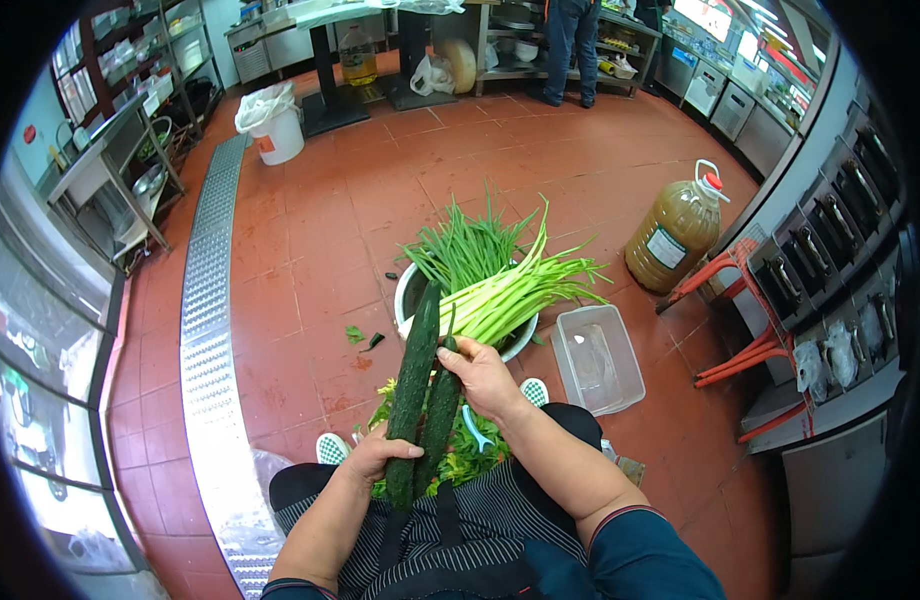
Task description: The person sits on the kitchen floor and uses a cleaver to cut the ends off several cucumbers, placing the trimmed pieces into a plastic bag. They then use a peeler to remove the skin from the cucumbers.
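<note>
Two long dark-green cucumbers lie side by side between my hands, the larger cucumber (413, 382) on the left and the thinner cucumber (441, 401) on the right. My left hand (381, 452) grips both near their lower ends, its thumb across them. The fingers and thumb of my right hand (479, 371) close on the upper part of the thinner one. Beyond them a metal basin (405, 296) holds garlic chives (467, 244) and pale green stalks (497, 296). Leafy greens (464, 465) and a light-blue peeler (475, 430) are below my hands, between my knees.
An empty clear plastic bin (599, 360) stands right of the basin, with a large jug of brown liquid (674, 236) behind it. Red-legged stools (752, 330) are at the right. A metal drain grate (209, 300) runs along the left. A lined white bucket (275, 131) and a person (569, 49) are farther back.
</note>
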Tool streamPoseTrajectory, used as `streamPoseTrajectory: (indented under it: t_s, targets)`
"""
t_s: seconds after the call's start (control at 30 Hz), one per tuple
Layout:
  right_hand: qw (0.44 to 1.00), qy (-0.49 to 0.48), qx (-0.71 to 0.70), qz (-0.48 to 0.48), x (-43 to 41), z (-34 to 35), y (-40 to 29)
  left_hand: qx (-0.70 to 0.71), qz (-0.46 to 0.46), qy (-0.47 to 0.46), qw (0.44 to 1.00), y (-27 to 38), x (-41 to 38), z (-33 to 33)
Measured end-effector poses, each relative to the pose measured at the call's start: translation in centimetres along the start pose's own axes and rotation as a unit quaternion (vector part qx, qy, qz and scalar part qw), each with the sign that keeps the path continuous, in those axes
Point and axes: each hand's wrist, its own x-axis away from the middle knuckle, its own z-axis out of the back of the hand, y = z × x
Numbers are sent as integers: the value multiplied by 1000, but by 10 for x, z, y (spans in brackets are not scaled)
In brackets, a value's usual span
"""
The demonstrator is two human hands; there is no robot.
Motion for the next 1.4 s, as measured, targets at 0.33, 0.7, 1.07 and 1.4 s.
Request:
streamPoseTrajectory:
  t_s: [0.33, 0.7, 1.07, 1.4]
  targets:
    - [994, 51, -86, -36, -36, -14, -24, 68, -19, 2, 997, 3, 6, 24]
    - [953, 219, 177, 114, 21, 111, -71, -4, -18, 30, 999, -16, -19, 17]
    - [565, 590, 523, -244, 394, 394, 191, -24, 9, 198, 980, -48, -37, 49]
    - [560, 522, 328, -553, 390, 410, 282, -47, 50, 323, 944, -61, -35, 27]
